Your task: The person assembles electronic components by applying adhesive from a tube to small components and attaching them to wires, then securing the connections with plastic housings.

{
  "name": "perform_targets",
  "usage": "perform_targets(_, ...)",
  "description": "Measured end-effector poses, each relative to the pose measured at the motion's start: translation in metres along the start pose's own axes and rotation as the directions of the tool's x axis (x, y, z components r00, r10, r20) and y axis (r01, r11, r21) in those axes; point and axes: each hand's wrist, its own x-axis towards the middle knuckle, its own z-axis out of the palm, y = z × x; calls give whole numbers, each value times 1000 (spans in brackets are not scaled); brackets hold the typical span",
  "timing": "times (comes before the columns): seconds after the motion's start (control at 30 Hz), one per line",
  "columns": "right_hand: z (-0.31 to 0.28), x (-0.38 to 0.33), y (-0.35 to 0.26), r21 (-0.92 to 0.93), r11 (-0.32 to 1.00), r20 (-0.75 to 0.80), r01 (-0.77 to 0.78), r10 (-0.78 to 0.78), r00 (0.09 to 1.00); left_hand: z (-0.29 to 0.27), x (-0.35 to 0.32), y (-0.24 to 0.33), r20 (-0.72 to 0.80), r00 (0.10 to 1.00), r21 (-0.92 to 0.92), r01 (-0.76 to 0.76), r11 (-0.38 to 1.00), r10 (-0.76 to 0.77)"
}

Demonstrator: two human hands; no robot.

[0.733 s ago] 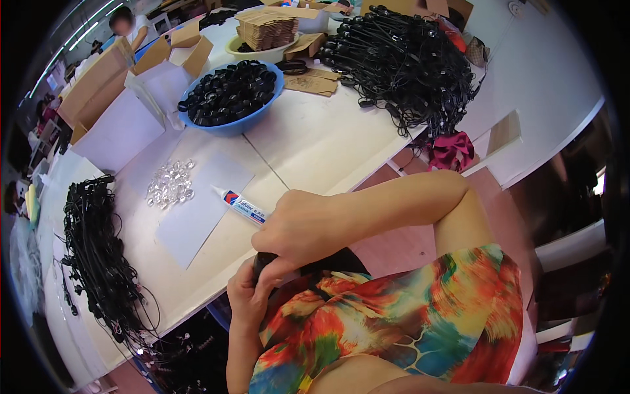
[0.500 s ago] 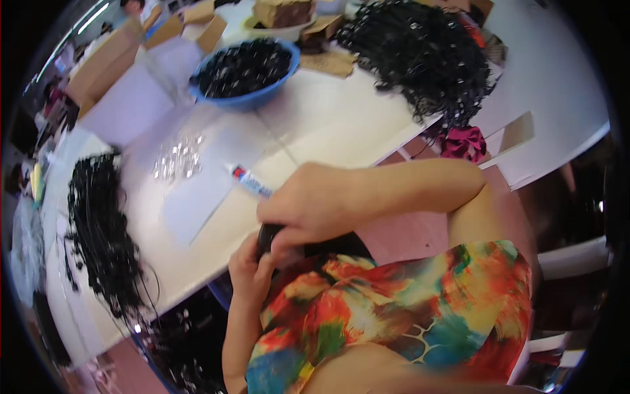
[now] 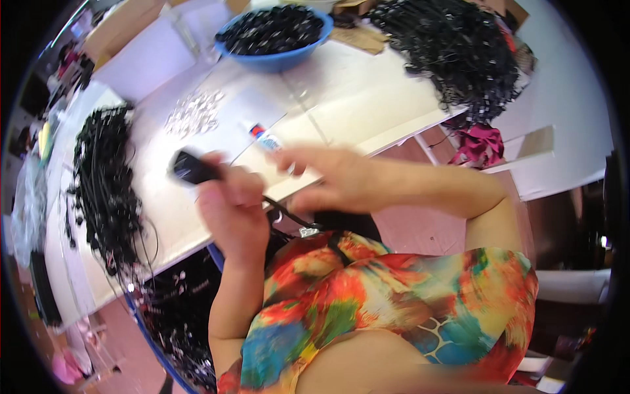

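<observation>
My left hand is raised over the table's near edge, fingers closed around a small black block-like piece. A black cord runs from near that hand toward my lap, with a small silvery part by it. My right hand, smeared by motion, is to the right with its thumb and fingers apart and nothing visible between them. Just beyond its fingertips a white and blue tube with a red mark lies on the table. Many small shiny clear or silvery pieces are spread farther left.
On the white table stands a blue bowl heaped with black pieces. Bundles of black cords lie at left and far right. Open cardboard boxes stand behind. More black pieces fill a blue-rimmed container below the table edge.
My hands have parted. The left moved up and left with the black piece; the right came off it and its fingers spread. The whole view has shifted.
</observation>
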Motion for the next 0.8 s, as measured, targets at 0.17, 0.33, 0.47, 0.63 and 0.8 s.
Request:
perform_targets(0.17, -17, -45, 3, 389, 757, 382, -525, 386, 840, 22, 23, 2, 96, 995, -63, -18, 998, 24)
perform_targets(0.33, -135, -66, -5, 217, 754, -73, -620, 646, 760, 6, 20, -12, -40, 971, 489, 223, 844, -234)
perform_targets(0.47, -253, -70, -13, -608, 456, -548, -650, 352, 759, -24, 9, -14, 151, 982, 868, -74, 492, -118)
perform_targets(0.63, -393, -54, 37, -868, -163, -414, -470, -287, 864, -40, 2, 5, 202, 974, 972, -187, 140, -104)
perform_targets(0.8, -462, -21, 103, -724, -284, -611, -629, -159, 775, -58, 6, 26, 128, 991, 979, -133, -156, -44)
